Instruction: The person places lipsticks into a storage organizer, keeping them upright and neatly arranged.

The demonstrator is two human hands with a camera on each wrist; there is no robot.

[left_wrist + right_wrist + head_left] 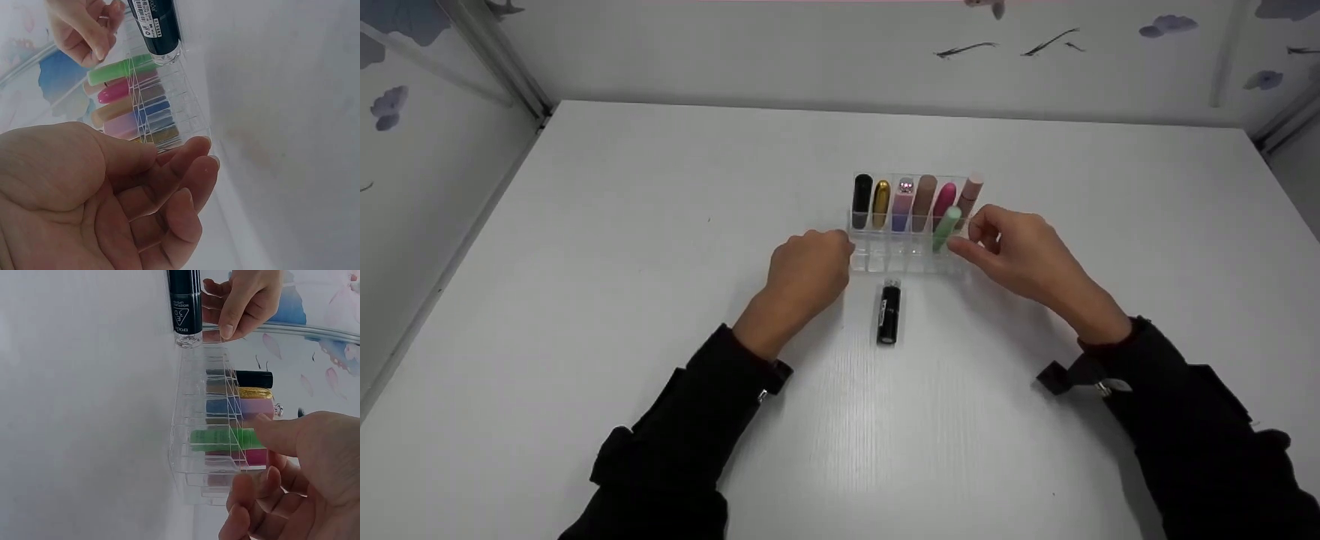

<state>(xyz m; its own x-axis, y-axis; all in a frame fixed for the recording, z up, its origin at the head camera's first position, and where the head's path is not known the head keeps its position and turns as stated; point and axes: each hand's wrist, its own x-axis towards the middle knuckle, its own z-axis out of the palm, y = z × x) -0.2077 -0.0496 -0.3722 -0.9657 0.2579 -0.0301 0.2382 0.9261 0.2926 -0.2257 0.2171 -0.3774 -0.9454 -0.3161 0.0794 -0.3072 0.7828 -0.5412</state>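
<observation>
A clear lipstick organizer stands on the white table. My left hand pinches its left end between thumb and fingers. A green lipstick tube leans in a front-row slot toward the right. Beside that tube is my right hand, thumb and fingers parted with nothing between them; in the right wrist view the thumb overlaps the green tube's top. The back row bears a black tube, a gold one, a pink-and-blue one, a brown one, a magenta one and a pinkish-brown one.
A black lipstick tube with a clear end and white lettering lies in front of the organizer, its clear end facing it. White panels with flower prints border the table at the back and sides.
</observation>
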